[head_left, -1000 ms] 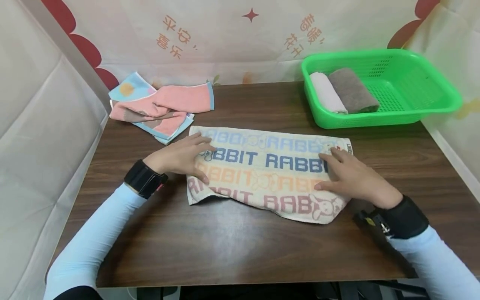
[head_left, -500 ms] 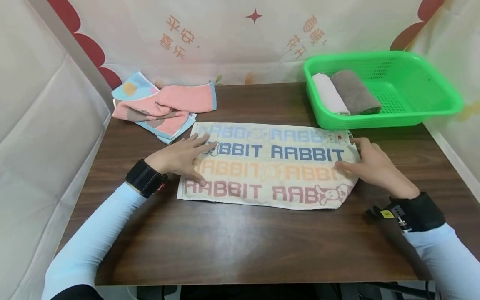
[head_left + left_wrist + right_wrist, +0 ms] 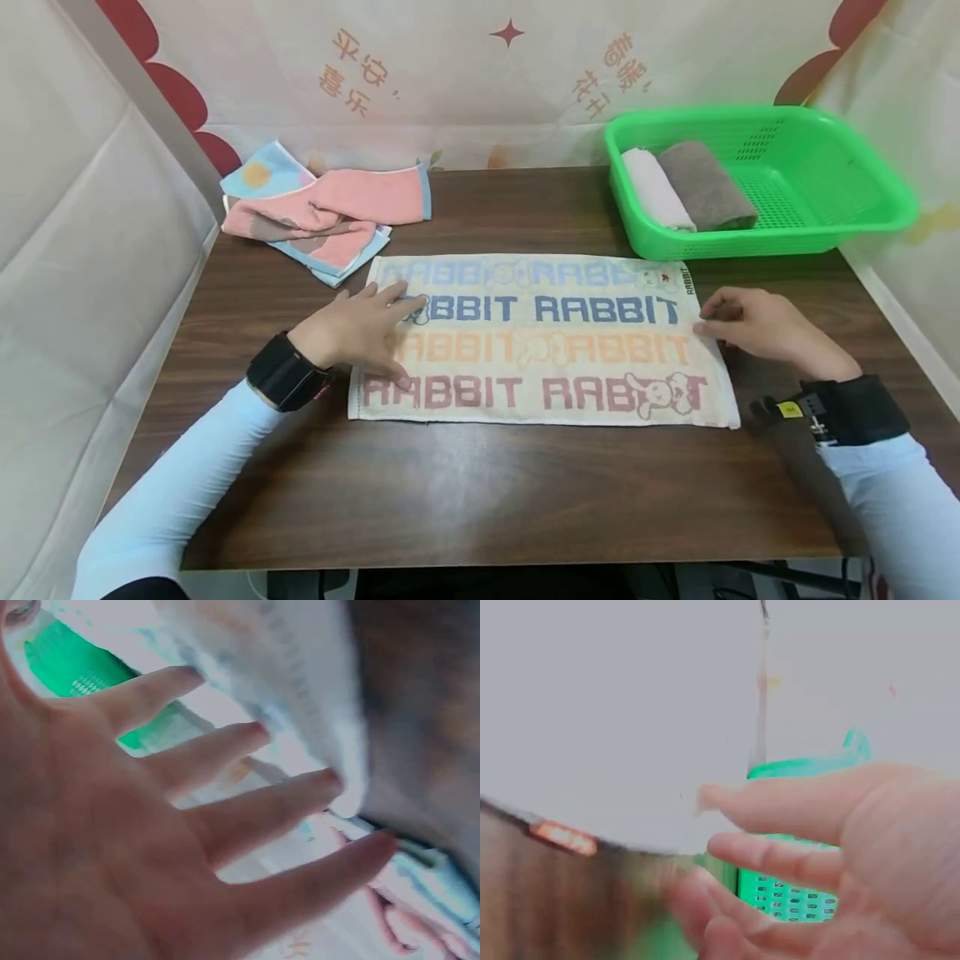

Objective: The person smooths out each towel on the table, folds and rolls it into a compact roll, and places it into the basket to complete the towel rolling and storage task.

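In the right wrist view the towel (image 3: 615, 712) was illegible, the lower fingers (image 3: 697, 900) of the right hand (image 3: 870, 862) blurred; the left wrist view cropped the left hand (image 3: 112, 817).

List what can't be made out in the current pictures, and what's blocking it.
Head view: print at the rabbit towel's left end, hidden by the left grip.
Head view: lower layers of the pink-and-blue pile, hidden by its folds.
Head view: part of the green basket's floor, covered by the grey towel.
Right wrist view: whether the right grip pinches the rabbit towel; fingertips blurred, cloth washed out by glare.
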`<action>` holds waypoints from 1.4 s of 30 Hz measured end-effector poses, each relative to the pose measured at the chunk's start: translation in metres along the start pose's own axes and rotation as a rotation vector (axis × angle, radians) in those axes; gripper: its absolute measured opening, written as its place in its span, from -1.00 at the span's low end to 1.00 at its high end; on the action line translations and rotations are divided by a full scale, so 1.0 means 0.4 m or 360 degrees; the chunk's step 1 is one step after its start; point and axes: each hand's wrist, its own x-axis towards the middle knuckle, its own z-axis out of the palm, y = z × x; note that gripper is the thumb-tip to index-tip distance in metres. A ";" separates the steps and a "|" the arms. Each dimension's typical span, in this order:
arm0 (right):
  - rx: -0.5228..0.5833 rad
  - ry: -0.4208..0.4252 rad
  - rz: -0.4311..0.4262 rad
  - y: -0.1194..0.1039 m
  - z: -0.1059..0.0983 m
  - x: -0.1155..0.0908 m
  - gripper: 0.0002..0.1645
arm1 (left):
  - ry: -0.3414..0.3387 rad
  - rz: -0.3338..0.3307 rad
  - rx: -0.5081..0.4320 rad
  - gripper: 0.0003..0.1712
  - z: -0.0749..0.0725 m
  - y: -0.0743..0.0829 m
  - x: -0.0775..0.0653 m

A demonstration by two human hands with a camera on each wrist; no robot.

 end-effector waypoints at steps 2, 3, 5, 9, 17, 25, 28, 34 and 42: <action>-0.0028 0.0085 -0.0019 -0.003 -0.005 0.019 -0.54 | 0.0029 0.0000 0.0023 0.30 -0.017 0.005 0.000; -0.0057 0.0170 -0.0058 -0.005 -0.005 0.029 -0.57 | 0.0054 0.0005 0.0022 0.19 -0.028 0.004 0.004; -0.0098 0.0313 -0.0174 -0.018 0.000 0.051 -0.65 | 0.0162 0.0039 0.0034 -0.08 -0.045 -0.007 0.023; -0.0109 0.0368 -0.0448 -0.054 0.017 0.095 -0.69 | 0.0459 0.0134 0.0098 -0.54 -0.064 -0.050 0.085; -0.0316 0.0147 -0.0523 -0.131 0.040 0.177 -0.47 | 0.0426 0.0023 0.0037 -0.63 -0.088 -0.098 0.165; -0.0489 0.0133 -0.0526 -0.173 0.048 0.196 -0.44 | 0.0469 -0.0012 0.0123 -0.66 -0.100 -0.097 0.164; -0.0460 0.0086 -0.0501 -0.177 0.039 0.189 -0.56 | 0.0502 -0.0004 0.0109 -0.46 -0.096 -0.104 0.155; -0.0465 0.0155 -0.0461 -0.164 0.013 0.155 -0.79 | 0.0533 0.0026 0.0019 -0.83 -0.085 -0.137 0.129; -0.0402 0.0456 -0.0566 -0.133 -0.080 0.083 -0.88 | 0.0551 -0.0004 -0.0351 -0.87 -0.099 -0.176 0.092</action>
